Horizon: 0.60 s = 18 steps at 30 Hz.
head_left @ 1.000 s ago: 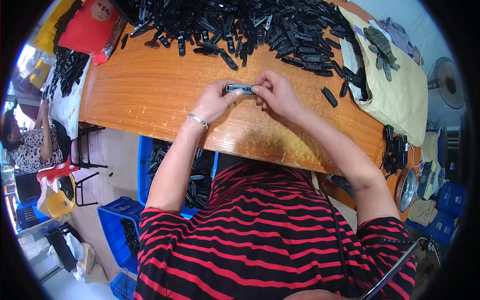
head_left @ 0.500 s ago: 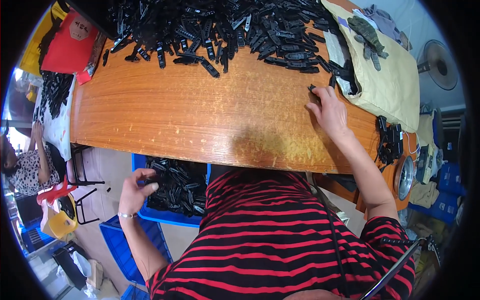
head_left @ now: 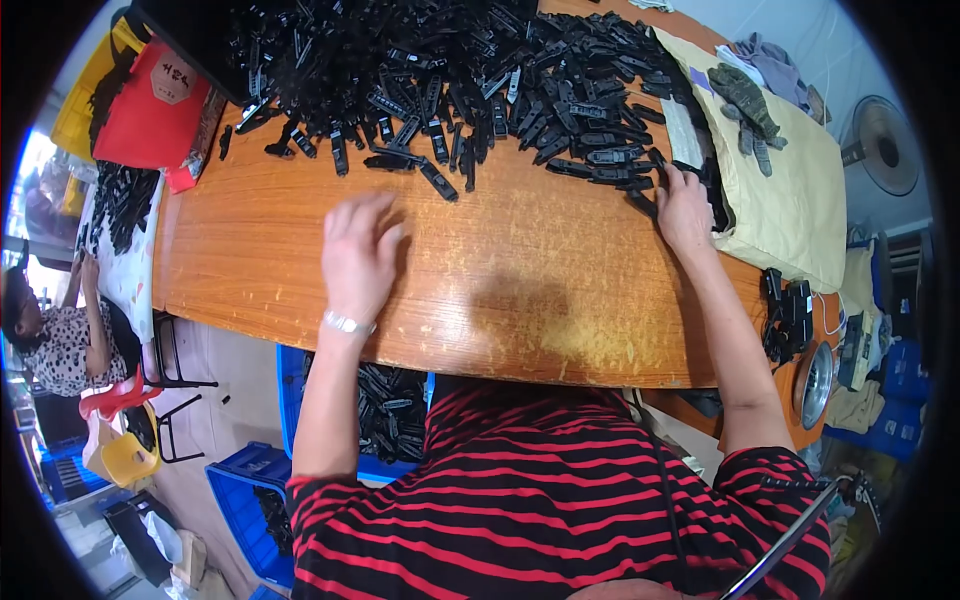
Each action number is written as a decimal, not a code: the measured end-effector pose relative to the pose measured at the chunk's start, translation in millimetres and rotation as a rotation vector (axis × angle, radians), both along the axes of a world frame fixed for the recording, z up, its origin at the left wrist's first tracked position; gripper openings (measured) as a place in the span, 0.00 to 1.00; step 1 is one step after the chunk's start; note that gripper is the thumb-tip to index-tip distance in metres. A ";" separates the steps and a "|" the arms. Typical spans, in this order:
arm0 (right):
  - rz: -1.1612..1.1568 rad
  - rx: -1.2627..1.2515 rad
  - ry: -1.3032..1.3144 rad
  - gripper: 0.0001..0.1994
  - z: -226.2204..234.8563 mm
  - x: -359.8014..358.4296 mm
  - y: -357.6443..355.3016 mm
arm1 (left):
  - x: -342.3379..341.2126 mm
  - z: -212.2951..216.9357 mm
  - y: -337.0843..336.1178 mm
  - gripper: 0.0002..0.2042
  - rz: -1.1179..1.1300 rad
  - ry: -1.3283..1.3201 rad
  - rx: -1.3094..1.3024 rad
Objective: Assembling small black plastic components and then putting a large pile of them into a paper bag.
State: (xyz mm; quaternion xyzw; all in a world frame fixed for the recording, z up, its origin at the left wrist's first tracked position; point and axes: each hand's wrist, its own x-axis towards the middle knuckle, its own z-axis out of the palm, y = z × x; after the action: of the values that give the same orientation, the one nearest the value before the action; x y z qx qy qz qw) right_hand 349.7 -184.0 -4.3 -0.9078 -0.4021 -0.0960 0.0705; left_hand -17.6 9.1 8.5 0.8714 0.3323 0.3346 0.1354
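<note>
My left hand (head_left: 358,252) is over the left-middle of the wooden table, fingers slightly bent and thumb apart, a little blurred; nothing shows in it. At the right, my right hand (head_left: 688,208) reaches beside the mouth of a cream-coloured sack (head_left: 785,215). Its fingers are bent onto a narrow black plastic part, and their tips are partly hidden among similar parts. Another black part (head_left: 643,204) lies by its thumb. A large heap of black plastic clip-like parts (head_left: 400,70) covers the far side of the table.
Below the table's front edge stands a blue crate (head_left: 395,410) of black parts, with another blue crate (head_left: 245,500) left of it. A red bag (head_left: 155,110) stands far left. A glove (head_left: 745,100) lies on the sack. Another person (head_left: 70,340) sits at the left.
My left hand has risen from above the blue crate to over the table. My right hand has moved slightly right to the parts beside the sack's mouth. The view has shifted a little.
</note>
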 end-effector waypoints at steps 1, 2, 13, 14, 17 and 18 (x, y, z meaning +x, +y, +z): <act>0.047 0.039 -0.019 0.22 -5.6 2.6 6.2 | 17.7 -2.1 8.3 0.16 0.000 0.001 0.031; 0.094 0.080 -0.026 0.21 -11.6 0.7 14.0 | 32.7 -8.4 16.3 0.19 -0.001 0.001 0.063; 0.329 0.342 -0.009 0.16 -28.6 -69.9 70.3 | 91.9 -43.4 55.9 0.23 0.073 0.231 0.057; 0.364 0.340 0.005 0.16 -28.8 -73.4 72.1 | 87.8 -43.8 54.6 0.22 0.041 0.221 0.066; 0.430 0.344 0.036 0.15 -28.6 -83.6 74.6 | 71.3 -42.6 45.0 0.20 -0.020 0.213 0.074; 0.487 0.354 0.057 0.15 -27.9 -86.9 74.6 | 65.2 -41.4 39.5 0.20 -0.053 0.213 0.072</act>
State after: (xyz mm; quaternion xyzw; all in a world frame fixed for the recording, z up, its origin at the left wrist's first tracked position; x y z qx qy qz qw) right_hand 262.8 -109.4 -32.2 -0.7608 -0.5828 -0.1191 0.2597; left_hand 47.6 48.6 -32.9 0.9148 0.3094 0.2479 0.0767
